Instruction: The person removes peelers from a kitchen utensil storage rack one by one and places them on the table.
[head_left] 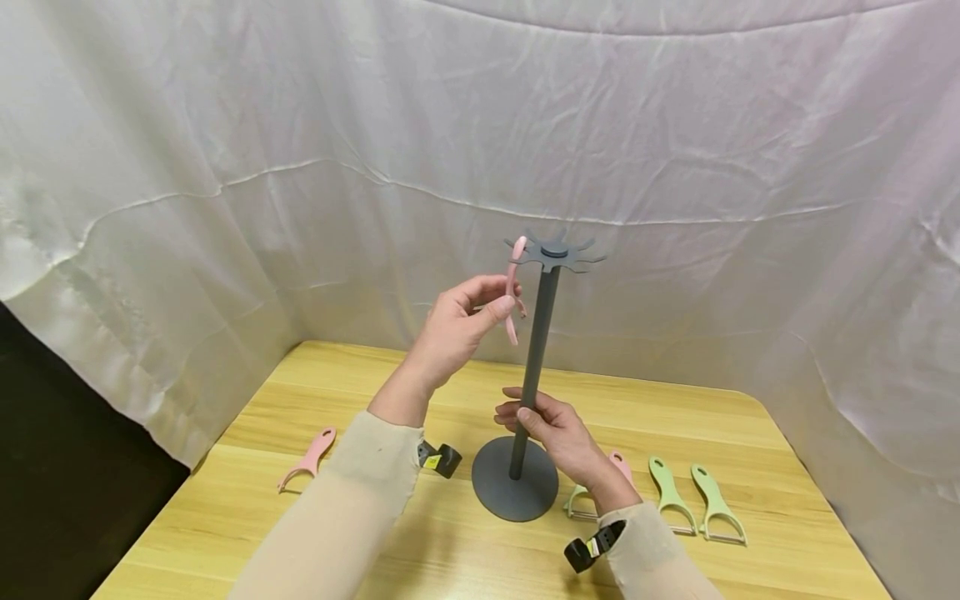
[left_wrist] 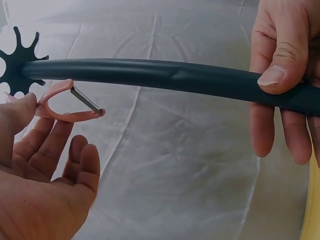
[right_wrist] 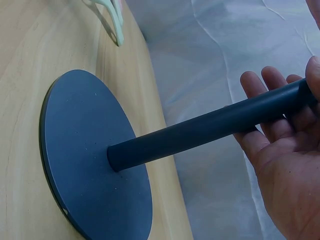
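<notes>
My left hand (head_left: 448,329) pinches a pink peeler (head_left: 514,271) between thumb and fingers, upright beside the star-shaped hook top (head_left: 555,252) of a dark grey stand. In the left wrist view, the peeler's blade end (left_wrist: 82,117) points along the pole, and its handle is partly hidden by my thumb and the hooks. Lower down, my right hand (head_left: 566,435) holds the stand's pole (head_left: 537,346), thumb on the near side and fingers behind. The stand's round base (right_wrist: 85,150) sits on the table.
Another pink peeler (head_left: 317,450) lies on the wooden table (head_left: 262,517) at left. Right of the base lie green peelers (head_left: 662,477) and a pink handle (head_left: 621,464), partly hidden by my right forearm. A pale curtain (head_left: 420,100) hangs behind the table.
</notes>
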